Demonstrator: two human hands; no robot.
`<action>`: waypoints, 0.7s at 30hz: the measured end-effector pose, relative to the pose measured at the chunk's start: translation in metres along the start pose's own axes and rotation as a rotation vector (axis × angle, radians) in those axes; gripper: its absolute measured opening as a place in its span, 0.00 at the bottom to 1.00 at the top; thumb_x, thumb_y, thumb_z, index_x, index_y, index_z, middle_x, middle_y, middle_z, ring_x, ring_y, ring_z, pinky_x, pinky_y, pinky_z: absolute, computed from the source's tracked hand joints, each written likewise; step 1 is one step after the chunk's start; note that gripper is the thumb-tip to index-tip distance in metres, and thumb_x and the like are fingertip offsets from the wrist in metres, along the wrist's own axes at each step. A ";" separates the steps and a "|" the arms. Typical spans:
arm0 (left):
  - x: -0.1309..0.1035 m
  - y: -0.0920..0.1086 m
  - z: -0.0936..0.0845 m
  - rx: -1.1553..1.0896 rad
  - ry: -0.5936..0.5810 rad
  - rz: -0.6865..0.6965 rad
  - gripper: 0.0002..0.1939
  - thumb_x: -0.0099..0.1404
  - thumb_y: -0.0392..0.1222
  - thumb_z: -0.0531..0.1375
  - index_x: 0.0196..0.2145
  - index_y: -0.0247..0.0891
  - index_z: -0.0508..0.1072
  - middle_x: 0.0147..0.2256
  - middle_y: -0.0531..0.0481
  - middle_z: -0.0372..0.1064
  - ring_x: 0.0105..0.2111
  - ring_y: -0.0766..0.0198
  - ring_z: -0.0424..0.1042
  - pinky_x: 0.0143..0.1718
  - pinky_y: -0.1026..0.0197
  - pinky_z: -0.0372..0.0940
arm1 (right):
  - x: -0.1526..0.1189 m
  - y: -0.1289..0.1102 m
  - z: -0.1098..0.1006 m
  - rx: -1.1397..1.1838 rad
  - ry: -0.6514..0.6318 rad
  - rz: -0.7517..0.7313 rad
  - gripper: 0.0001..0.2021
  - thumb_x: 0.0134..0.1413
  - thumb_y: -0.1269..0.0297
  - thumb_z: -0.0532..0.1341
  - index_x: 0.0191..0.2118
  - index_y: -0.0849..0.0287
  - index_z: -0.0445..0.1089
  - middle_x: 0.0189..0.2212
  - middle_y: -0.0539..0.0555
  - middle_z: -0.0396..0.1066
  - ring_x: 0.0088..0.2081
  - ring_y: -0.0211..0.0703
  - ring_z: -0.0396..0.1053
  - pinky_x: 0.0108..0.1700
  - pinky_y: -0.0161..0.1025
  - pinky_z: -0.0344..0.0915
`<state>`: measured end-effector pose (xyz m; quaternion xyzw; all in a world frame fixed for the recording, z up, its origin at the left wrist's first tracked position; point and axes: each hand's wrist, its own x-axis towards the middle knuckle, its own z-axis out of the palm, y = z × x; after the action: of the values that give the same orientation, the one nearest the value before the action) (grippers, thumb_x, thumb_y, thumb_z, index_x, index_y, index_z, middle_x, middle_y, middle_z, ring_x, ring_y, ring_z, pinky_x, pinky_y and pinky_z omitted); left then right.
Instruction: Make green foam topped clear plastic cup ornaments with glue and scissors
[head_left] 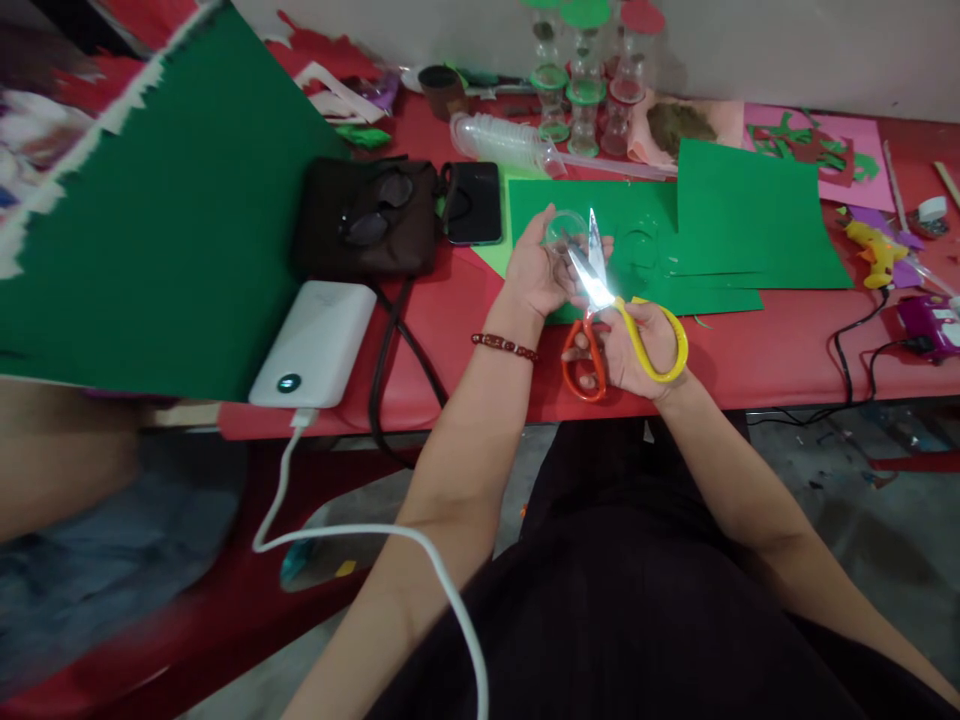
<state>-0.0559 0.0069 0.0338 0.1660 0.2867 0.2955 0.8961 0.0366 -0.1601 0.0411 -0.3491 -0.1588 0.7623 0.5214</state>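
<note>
My left hand (536, 268) is closed at its fingertips on a clear round plastic piece (564, 228), its rim upward; whether it is a whole cup or a cut part I cannot tell. A pair of scissors (596, 290) is in my right hand (636, 352), with fingers through the red and yellow handle loops. Its blades stand apart, their tips close to the plastic piece and in front of my left palm. Beyond my hands lies a green sheet (600, 195), with a thin clear plastic ring (641, 245) on it.
Clear cups lie stacked (499, 140) behind a phone (474, 205). Glasses (379, 208) rest on a brown bag (319, 220). A white power bank (315, 340) trails a cable. At right is a yellow glue gun (874, 252). Bottle-like towers (585, 90) stand behind; a large green board (187, 220) leans left.
</note>
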 end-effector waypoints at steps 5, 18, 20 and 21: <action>0.000 0.000 0.000 0.007 -0.006 0.001 0.23 0.74 0.59 0.55 0.46 0.37 0.78 0.37 0.40 0.83 0.44 0.47 0.83 0.37 0.56 0.77 | 0.000 -0.001 0.001 -0.005 0.001 0.005 0.21 0.61 0.52 0.52 0.56 0.53 0.65 0.33 0.53 0.73 0.40 0.54 0.78 0.29 0.43 0.73; -0.004 0.000 0.003 -0.005 -0.003 -0.001 0.23 0.74 0.57 0.55 0.50 0.36 0.78 0.34 0.41 0.83 0.43 0.49 0.84 0.43 0.54 0.77 | 0.001 -0.001 -0.001 0.007 0.002 0.016 0.16 0.60 0.53 0.54 0.50 0.53 0.64 0.38 0.57 0.76 0.40 0.53 0.77 0.28 0.39 0.68; -0.006 0.000 0.004 0.004 0.002 -0.006 0.22 0.74 0.57 0.55 0.48 0.36 0.78 0.34 0.41 0.82 0.42 0.49 0.84 0.42 0.55 0.77 | 0.002 -0.001 -0.002 0.021 -0.004 0.012 0.17 0.59 0.55 0.53 0.51 0.53 0.65 0.35 0.56 0.75 0.39 0.53 0.76 0.27 0.38 0.67; -0.006 0.000 0.005 0.007 0.004 -0.009 0.22 0.74 0.57 0.55 0.47 0.36 0.78 0.34 0.40 0.82 0.42 0.49 0.84 0.42 0.55 0.77 | 0.002 -0.001 -0.002 0.026 -0.005 0.009 0.17 0.59 0.56 0.53 0.51 0.54 0.65 0.33 0.56 0.74 0.38 0.53 0.76 0.27 0.37 0.66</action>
<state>-0.0571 0.0025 0.0400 0.1672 0.2900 0.2910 0.8963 0.0382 -0.1585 0.0397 -0.3411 -0.1488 0.7676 0.5218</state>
